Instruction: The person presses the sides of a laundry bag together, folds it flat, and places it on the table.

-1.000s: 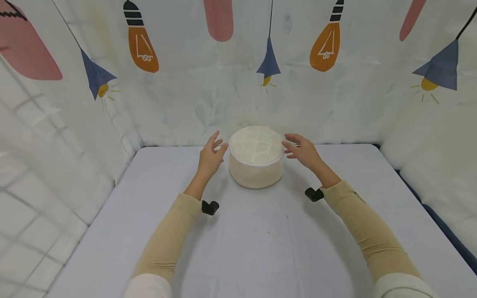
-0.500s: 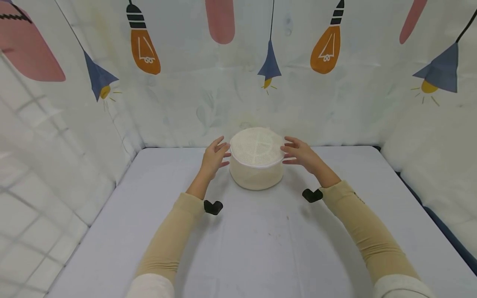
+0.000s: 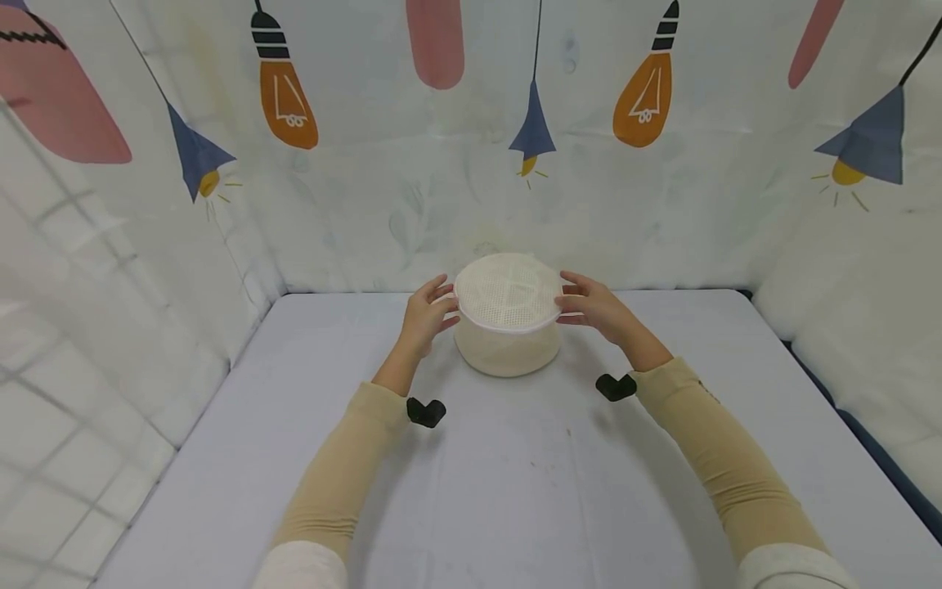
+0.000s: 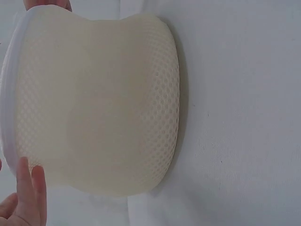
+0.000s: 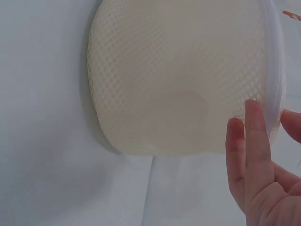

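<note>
A white wall covering [image 3: 353, 204], printed with orange light bulbs [image 3: 289, 106] and blue pendant lamps [image 3: 532, 123], filled the upper frame and both sides. A white-clothed table [image 3: 500, 507] occupied the centre and lower frame. Tan sleeves [image 3: 334, 466] entered from lower left and lower right. A round cream mesh container [image 3: 508, 315] with a white rim stood upright at the frame's centre, near the table's far edge. The left hand [image 3: 428, 315] and right hand [image 3: 594, 307] flanked it, partly covering its sides. Both were unclenched, fingers extended, fingertips appearing to touch the mesh just below the rim. Black wrist mounts [image 3: 426, 412] showed below each hand. Small specks [image 3: 569, 432] marked the cloth at lower centre.
</note>
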`<state>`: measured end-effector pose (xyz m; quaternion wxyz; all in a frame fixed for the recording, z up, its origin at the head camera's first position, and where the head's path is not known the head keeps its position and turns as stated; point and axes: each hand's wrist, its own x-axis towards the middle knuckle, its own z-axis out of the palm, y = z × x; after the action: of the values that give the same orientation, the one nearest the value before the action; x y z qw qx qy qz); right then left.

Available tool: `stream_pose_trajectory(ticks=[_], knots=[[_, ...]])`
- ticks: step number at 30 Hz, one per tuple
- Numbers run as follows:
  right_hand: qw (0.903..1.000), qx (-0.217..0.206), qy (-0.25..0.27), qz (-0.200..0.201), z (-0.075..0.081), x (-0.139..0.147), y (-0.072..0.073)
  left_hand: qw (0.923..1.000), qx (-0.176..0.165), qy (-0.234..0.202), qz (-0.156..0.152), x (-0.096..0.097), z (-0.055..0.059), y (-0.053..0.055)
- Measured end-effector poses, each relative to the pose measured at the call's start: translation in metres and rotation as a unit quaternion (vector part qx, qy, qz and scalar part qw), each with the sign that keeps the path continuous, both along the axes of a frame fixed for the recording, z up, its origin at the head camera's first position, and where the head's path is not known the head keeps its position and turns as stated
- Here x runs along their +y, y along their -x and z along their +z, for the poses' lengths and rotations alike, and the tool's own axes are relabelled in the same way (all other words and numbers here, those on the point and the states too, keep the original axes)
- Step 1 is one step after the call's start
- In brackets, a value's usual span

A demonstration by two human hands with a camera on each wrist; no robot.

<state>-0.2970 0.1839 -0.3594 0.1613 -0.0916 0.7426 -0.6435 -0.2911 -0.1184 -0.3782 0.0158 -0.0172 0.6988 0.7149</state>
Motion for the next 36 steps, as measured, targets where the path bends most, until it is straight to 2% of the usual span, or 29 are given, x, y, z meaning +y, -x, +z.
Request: stream_pose_trajectory(ticks=[5, 12, 23, 36], knots=[[0.9999, -0.011, -0.002, -0.004, 0.0003, -0.0018, 0.0003, 0.9999, -0.005, -0.013, 0.006, 0.0032, -0.0015, -0.0002], [0.9999, -0.012, -0.001, 0.002, -0.0014, -0.0017, 0.0019, 0.9999, -0.005, -0.013, -0.001, 0.0049, -0.0035, 0.0000], [0.9998, -0.013, -0.013, 0.000, 0.0010, -0.0034, 0.0028, 0.9997, -0.018, -0.016, 0.001, 0.0053, 0.0011, -0.0009], [0.9996, -0.013, -0.024, 0.000, 0.0004, -0.0041, 0.0048, 0.9991, -0.032, -0.026, -0.002, 0.0047, 0.0002, 0.0031]])
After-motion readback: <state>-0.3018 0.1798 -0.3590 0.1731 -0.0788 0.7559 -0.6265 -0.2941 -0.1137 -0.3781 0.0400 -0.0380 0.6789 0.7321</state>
